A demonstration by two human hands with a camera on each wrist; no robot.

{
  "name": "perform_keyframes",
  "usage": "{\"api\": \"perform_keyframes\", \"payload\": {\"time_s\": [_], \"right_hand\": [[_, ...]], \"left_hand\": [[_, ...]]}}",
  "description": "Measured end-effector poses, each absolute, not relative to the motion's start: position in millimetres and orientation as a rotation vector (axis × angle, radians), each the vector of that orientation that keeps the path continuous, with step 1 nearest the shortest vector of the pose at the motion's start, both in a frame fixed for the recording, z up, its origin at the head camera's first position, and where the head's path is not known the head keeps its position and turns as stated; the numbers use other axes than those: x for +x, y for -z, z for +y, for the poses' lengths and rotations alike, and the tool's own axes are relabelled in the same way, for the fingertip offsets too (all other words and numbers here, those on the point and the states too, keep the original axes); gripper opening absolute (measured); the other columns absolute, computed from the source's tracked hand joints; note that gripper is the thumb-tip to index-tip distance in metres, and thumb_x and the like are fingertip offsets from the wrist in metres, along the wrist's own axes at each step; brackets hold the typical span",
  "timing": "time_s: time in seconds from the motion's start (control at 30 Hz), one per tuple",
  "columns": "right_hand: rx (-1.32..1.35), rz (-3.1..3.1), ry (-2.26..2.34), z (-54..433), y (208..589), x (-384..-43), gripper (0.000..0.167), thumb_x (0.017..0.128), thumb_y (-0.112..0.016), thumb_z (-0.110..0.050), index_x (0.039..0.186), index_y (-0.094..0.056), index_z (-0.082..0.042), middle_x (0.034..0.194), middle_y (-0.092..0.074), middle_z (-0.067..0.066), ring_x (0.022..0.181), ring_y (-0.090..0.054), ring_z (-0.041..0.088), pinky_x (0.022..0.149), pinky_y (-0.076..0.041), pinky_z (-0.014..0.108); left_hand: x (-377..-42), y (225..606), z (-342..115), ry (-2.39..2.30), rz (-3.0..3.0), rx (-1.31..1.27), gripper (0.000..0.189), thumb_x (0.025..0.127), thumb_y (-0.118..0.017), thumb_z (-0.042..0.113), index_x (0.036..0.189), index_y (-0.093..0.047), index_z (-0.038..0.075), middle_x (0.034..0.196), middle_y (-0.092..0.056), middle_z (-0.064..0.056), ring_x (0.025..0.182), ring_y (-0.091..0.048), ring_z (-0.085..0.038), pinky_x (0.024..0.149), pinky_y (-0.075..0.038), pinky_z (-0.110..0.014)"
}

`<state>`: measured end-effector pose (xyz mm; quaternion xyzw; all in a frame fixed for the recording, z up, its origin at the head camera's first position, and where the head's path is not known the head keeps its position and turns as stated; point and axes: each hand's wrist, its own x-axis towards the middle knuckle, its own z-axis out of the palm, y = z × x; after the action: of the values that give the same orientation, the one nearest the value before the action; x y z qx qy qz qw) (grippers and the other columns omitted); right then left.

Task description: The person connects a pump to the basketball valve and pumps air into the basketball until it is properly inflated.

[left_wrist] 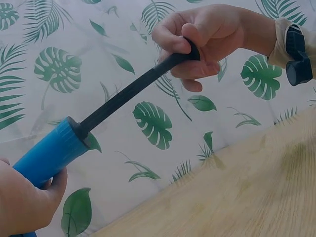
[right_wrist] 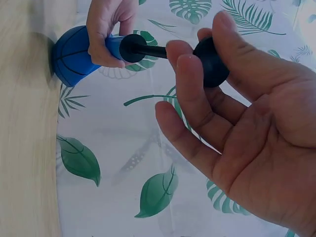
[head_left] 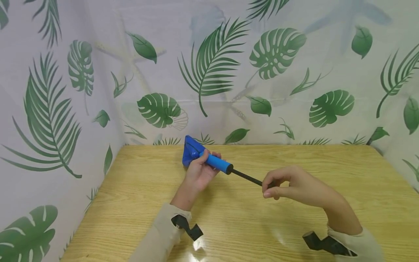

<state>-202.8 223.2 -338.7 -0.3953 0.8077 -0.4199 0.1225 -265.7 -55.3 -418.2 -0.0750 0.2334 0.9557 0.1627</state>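
Observation:
A small hand pump with a blue barrel (head_left: 220, 163) slants over the table, gripped by my left hand (head_left: 199, 175) with fingers and thumb round it. Its black plunger rod (left_wrist: 131, 96) is drawn well out of the barrel. At the rod's end, my right hand (head_left: 296, 185) pinches the round black knob (right_wrist: 213, 61) between thumb and fingers. Beyond the left hand, at the pump's far end, is a blue ball (right_wrist: 73, 55) with black seam lines. It looks slack and creased, with a pointed fold in the head view. The joint between pump and ball is hidden by the left hand.
The wooden table (head_left: 137, 203) lies beneath both hands. Behind and to the sides hangs a white cloth (head_left: 226, 120) printed with green leaves, meeting the table's back edge. A black camera mount is strapped on each sleeved wrist.

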Motion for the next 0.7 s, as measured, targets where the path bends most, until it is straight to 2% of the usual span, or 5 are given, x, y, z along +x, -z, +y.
{"api": "perform_keyframes", "payload": {"time_s": [0.1, 0.2, 0.43, 0.7], "right_hand": [[-1.195, 2.348, 1.230, 220, 346, -207, 0.009, 0.096, -0.068, -0.011, 0.098, -0.071, -0.019, 0.085, -0.068, -0.002, 0.071, -0.061, 0.013, 0.065, -0.054, 0.027], [-1.167, 2.355, 1.231, 215, 353, -211, 0.006, 0.096, -0.068, -0.013, 0.096, -0.071, -0.018, 0.084, -0.068, -0.002, 0.071, -0.061, 0.013, 0.066, -0.054, 0.027], [-1.047, 2.437, 1.239, 200, 371, -219, 0.004, 0.095, -0.069, -0.018, 0.096, -0.072, -0.017, 0.084, -0.070, -0.001, 0.072, -0.062, 0.011, 0.067, -0.054, 0.028], [-0.971, 2.517, 1.268, 183, 388, -224, 0.005, 0.094, -0.070, -0.014, 0.094, -0.073, -0.011, 0.085, -0.072, 0.002, 0.070, -0.064, 0.009, 0.066, -0.057, 0.029]], "left_hand": [[-264, 421, -52, -2.738, 0.685, -0.211, 0.026, 0.110, -0.037, 0.023, 0.133, -0.027, 0.013, 0.097, -0.056, -0.002, 0.098, -0.060, -0.019, 0.123, -0.027, -0.048], [-263, 423, -46, -2.723, 0.700, -0.204, 0.017, 0.111, -0.035, 0.023, 0.125, -0.031, 0.014, 0.097, -0.056, -0.001, 0.099, -0.059, -0.019, 0.122, -0.027, -0.048], [-256, 429, -33, -2.697, 0.720, -0.210, 0.019, 0.111, -0.034, 0.024, 0.127, -0.030, 0.013, 0.100, -0.053, -0.001, 0.100, -0.057, -0.018, 0.122, -0.027, -0.048], [-252, 433, -24, -2.677, 0.713, -0.217, 0.015, 0.111, -0.033, 0.021, 0.125, -0.028, 0.018, 0.098, -0.050, -0.002, 0.095, -0.056, -0.016, 0.125, -0.025, -0.051]]}}
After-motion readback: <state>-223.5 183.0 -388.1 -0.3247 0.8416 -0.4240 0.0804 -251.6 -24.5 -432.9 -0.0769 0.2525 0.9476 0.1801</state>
